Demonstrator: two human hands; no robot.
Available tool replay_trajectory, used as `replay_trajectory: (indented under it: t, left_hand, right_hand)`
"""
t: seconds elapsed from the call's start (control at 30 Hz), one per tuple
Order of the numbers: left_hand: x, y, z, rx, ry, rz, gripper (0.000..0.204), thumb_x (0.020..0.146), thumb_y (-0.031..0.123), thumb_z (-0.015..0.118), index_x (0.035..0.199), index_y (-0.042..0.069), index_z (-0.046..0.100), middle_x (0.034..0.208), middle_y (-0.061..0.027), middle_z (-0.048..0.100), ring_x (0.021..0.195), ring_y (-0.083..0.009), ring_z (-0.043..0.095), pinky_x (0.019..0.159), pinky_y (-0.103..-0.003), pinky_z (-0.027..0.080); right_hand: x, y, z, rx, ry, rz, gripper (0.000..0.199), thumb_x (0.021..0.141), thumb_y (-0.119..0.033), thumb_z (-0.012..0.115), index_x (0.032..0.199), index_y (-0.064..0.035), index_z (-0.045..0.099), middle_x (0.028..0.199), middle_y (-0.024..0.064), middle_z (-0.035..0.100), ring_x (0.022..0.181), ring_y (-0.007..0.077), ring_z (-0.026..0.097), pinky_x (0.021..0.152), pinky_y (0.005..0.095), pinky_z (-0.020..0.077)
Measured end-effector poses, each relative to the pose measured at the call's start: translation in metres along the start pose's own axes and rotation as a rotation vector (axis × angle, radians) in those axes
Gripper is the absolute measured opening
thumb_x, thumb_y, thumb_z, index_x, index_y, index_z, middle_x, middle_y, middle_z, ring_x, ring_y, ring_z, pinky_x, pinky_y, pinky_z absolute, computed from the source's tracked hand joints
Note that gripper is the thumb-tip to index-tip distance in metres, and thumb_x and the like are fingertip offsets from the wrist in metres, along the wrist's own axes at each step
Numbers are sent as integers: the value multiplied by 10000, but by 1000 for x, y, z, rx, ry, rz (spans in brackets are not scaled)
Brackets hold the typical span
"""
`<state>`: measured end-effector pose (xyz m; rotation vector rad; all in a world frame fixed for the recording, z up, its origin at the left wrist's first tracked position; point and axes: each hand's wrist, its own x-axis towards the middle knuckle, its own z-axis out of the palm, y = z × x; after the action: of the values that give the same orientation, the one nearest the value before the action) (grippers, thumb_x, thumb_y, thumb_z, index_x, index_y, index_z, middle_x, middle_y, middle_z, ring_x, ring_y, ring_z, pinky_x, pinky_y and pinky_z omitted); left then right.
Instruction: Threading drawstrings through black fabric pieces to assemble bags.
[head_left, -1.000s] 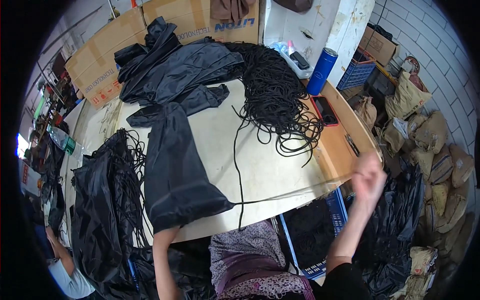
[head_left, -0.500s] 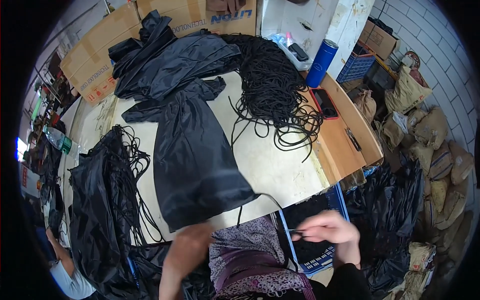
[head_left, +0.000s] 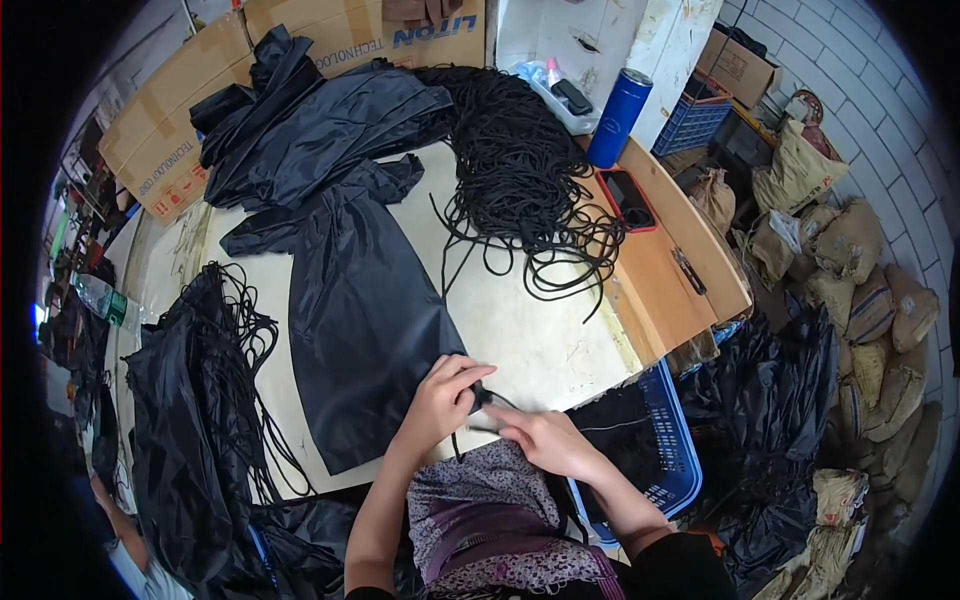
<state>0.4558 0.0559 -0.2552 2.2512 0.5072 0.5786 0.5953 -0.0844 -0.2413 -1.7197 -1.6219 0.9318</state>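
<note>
A black fabric bag [head_left: 365, 340] lies flat on the pale table, its wide end toward me. My left hand [head_left: 438, 405] is closed on the bag's near right corner, thumb and fingers pinching the fabric. Right beside it, my right hand [head_left: 548, 440] reaches to the same corner with its fingers together; what they hold is blurred and I cannot make it out. A short stretch of black cord [head_left: 457, 446] hangs from that corner over the table edge. A thin pale line trails rightward from near my right hand.
A heap of black cords [head_left: 520, 150] lies at the back beside piled black fabric [head_left: 330, 130]. More corded black bags [head_left: 185, 400] drape over the left edge. A blue bottle [head_left: 620, 118] and red-edged phone [head_left: 626, 200] stand right. Below sits a blue crate [head_left: 683, 470].
Both hands have come up to the bag's near right corner: the left from its near edge, the right inward from over the crate. The whole view has shifted slightly.
</note>
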Motion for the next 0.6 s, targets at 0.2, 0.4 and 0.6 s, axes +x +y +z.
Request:
replay_trajectory:
  t: [0.2,0.4,0.6]
  left_hand:
    - [-27,-2,-15,82,-12,-27,289,704,-105,518,923,18,661,1038,-107,615,901,-273,576,768,-338,477]
    - [-41,-10,-13,96,150,38,176,733,-75,575,868,2,657,904,-115,643,792,-266,616,704,-322,498]
    - [-33,-8,-12,-89,197,-188,118,757,-40,606,862,-16,655,854,-111,641,757,-259,631,671,-307,504]
  right_hand:
    - [14,-10,5,-263,-5,182,343,871,-125,529,1213,-98,532,826,207,637,748,362,618,661,441,484]
    - [12,-2,12,-193,61,29,302,812,-42,552,1108,-74,601,797,181,643,706,352,623,639,438,492]
    - [12,-7,24,-186,235,-45,344,718,36,546,1035,-61,637,790,178,641,692,347,625,617,437,494]
